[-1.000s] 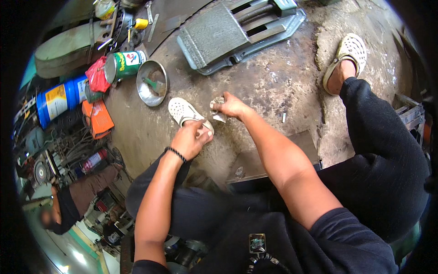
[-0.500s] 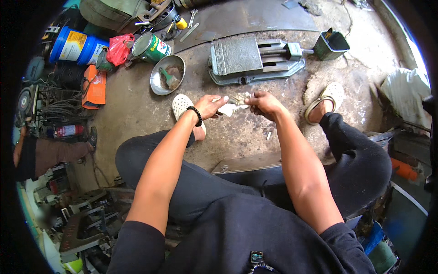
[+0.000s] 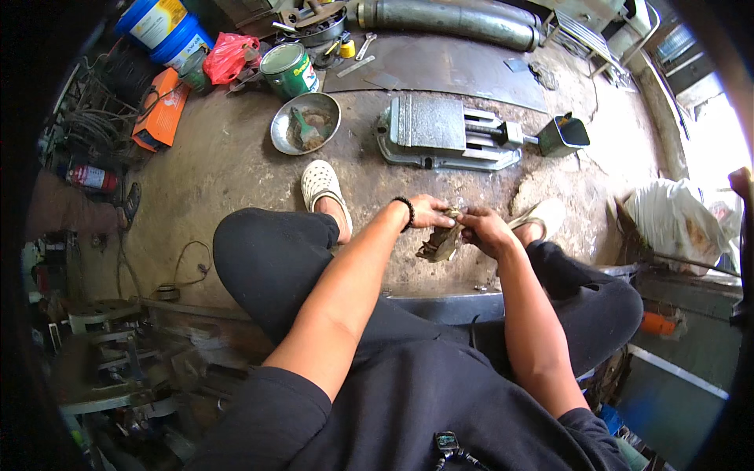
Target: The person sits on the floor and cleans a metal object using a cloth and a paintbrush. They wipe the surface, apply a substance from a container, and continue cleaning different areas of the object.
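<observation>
A crumpled, grimy rag (image 3: 441, 245) hangs between my hands above the floor, its loose part drooping below my fingers. My left hand (image 3: 430, 212), with a black bead bracelet at the wrist, pinches its upper edge. Close beside it, my right hand (image 3: 488, 233) is closed on the same cloth from the other side. Beyond my hands a grey machine vise (image 3: 432, 125) lies on the floor, apart from both of them. To its left is a round metal bowl (image 3: 283, 144) with a green-handled brush (image 3: 306, 129) inside.
Left of the vise stand a green can (image 3: 287, 71), a red plastic bag (image 3: 228, 59), blue buckets (image 3: 181, 47) and an orange box (image 3: 161, 110). A small dark bin (image 3: 564, 140) sits at the vise's right end. Farther back are a metal sheet (image 3: 440, 71) and long cylinders (image 3: 448, 22).
The view has shifted. My hands have come closer together and nearer my body, and the rag, earlier stretched between them, now hangs bunched below the fingers.
</observation>
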Motion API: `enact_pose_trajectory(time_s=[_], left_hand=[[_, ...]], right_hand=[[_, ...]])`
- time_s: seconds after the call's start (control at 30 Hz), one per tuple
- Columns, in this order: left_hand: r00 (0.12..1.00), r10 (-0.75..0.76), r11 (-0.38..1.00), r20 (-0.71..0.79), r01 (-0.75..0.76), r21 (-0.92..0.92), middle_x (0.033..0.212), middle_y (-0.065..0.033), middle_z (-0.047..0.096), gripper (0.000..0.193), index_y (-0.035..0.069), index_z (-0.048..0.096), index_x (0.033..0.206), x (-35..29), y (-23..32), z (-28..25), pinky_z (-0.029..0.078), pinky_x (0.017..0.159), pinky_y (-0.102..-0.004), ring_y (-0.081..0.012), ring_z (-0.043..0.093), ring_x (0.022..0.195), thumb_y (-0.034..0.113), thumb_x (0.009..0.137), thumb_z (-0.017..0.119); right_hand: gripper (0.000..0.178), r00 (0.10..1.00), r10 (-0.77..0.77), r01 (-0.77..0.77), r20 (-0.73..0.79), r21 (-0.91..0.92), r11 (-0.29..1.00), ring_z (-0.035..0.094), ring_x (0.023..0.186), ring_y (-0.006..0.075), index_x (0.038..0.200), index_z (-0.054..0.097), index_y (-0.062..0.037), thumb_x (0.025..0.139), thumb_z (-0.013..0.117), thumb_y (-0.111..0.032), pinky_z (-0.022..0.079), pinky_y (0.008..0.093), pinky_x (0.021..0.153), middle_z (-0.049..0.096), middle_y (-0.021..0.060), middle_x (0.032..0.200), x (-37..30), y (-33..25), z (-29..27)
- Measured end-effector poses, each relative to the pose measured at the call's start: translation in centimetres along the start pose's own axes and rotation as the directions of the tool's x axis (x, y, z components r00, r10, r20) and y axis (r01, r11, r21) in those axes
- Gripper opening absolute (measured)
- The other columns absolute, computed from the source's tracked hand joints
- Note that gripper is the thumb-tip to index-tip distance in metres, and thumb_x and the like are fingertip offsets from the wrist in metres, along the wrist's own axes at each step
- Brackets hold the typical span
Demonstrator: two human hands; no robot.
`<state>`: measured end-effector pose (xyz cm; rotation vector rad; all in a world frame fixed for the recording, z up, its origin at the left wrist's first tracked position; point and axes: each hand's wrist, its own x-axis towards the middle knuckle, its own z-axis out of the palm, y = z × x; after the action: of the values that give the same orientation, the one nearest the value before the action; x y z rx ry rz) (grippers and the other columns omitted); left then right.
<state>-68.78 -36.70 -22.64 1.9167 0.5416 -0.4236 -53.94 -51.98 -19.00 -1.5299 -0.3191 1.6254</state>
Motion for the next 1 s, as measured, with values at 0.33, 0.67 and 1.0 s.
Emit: enact_pose_trajectory(time_s=[0.33, 0.67, 1.0], left_hand=[[0.986, -0.161, 0.970, -0.032, 0.152, -0.192, 0.097, -0.0107, 0.066, 0.050, 0.001, 0.064, 0.103, 1.9, -7.0, 1.7, 0.050, 0.078, -0.0367, -0.0199, 0.060, 0.086, 0.049, 0.094, 0.052], [0.848, -0.237, 0.924, -0.474, 0.045, -0.380, 0.090, -0.0138, 0.065, 0.022, 0.007, 0.059, 0.109, 5.1, -6.9, 5.8, 0.052, 0.068, -0.0368, -0.0213, 0.063, 0.075, 0.013, 0.090, 0.050], [0.765, -0.497, 0.735, -0.410, 0.121, -0.667, 0.100, -0.0153, 0.069, 0.060, 0.006, 0.060, 0.123, 8.3, -4.8, 6.3, 0.049, 0.083, -0.0378, -0.0225, 0.063, 0.092, 0.058, 0.092, 0.053]], right_hand=[[0.040, 0.985, -0.161, 0.040, -0.067, -0.809, 0.586, 0.064, 0.095, 0.0236, 0.114, 0.063, 0.0063, 0.084, 0.069, -0.020, 0.048, 0.0356, 0.082, 0.069, 0.0169, 0.106, 1.9, 0.3, -1.3], [0.026, 0.971, -0.195, 0.238, -0.139, 0.474, 0.848, 0.064, 0.090, 0.0225, 0.111, 0.062, 0.0034, 0.092, 0.051, -0.010, 0.051, 0.0335, 0.081, 0.066, 0.0134, 0.102, 7.1, 3.5, 0.7], [0.019, 0.914, -0.135, 0.292, -0.383, 0.390, 0.873, 0.061, 0.082, 0.0203, 0.104, 0.060, 0.0001, 0.091, 0.060, -0.013, 0.050, 0.0318, 0.074, 0.063, 0.0091, 0.094, 14.6, 3.1, 1.0]])
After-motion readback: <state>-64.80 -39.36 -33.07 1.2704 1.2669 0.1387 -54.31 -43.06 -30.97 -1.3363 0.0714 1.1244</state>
